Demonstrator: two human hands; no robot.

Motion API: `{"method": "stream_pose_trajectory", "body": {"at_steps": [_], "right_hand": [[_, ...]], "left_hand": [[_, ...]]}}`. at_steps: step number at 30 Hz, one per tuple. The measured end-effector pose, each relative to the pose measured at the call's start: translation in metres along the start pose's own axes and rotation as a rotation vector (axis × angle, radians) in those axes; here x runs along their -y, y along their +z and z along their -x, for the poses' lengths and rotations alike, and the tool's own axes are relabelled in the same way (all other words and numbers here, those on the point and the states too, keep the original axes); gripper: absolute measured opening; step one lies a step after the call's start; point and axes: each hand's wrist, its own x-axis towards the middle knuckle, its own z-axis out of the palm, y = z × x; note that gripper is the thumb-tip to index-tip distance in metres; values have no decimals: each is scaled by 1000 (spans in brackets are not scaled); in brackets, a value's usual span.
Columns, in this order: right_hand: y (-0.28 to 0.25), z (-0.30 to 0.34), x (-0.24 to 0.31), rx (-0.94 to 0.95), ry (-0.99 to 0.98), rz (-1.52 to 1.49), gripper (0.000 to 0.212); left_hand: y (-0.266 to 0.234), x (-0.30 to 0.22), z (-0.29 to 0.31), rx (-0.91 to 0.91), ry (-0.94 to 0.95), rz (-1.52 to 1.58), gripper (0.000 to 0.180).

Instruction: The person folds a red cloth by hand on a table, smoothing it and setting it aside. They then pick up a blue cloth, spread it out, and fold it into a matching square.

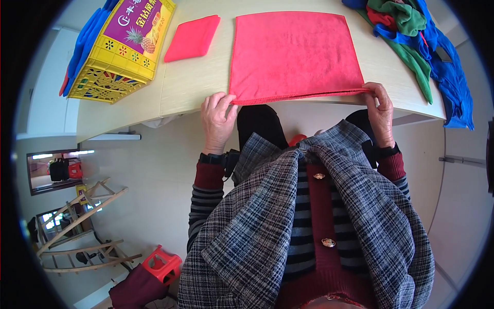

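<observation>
Both hands' grips, left hand (218, 121) and right hand (381, 110), pinch the red cloth (293, 54); yellow crate (118, 56) holds blue cloths (85, 38).

Grey plaid coat over striped sleeves — dark-red cuffs, gold-buttoned cardigan.

Near edge of red cloth (293, 54) partly hidden under fingertips of left hand (218, 121) and right hand (381, 113), grip beneath unclear. Yellow crate (116, 56) cut off at top edge, contents hidden by printed card. Blue cloths (85, 41) behind crate mostly covered. Pile of cloths (411, 31) clipped at top, layers tangled, count impossible to tell. Table (190, 85) front masked by jacket (309, 226); legs unseen. Shelf items lower left too small to make out.
</observation>
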Motion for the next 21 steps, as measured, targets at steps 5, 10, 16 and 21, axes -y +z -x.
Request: {"method": "stream_pose_trajectory", "body": {"at_steps": [5,10,16,21], "right_hand": [[-5,-15,10,55,95,-166,19],[-29,-46,22,71,26,-150,16],[-95,-124,116,11,-206,-416,12],[-131,-153,151,-40,-306,-401,12]], "left_hand": [[0,9,-13,-23,-9,96,18],[-26,1,-52,-92,102,-36,16],[-131,-34,-150,-423,233,43,18],[-171,-55,-190,-443,147,247,17]]}}
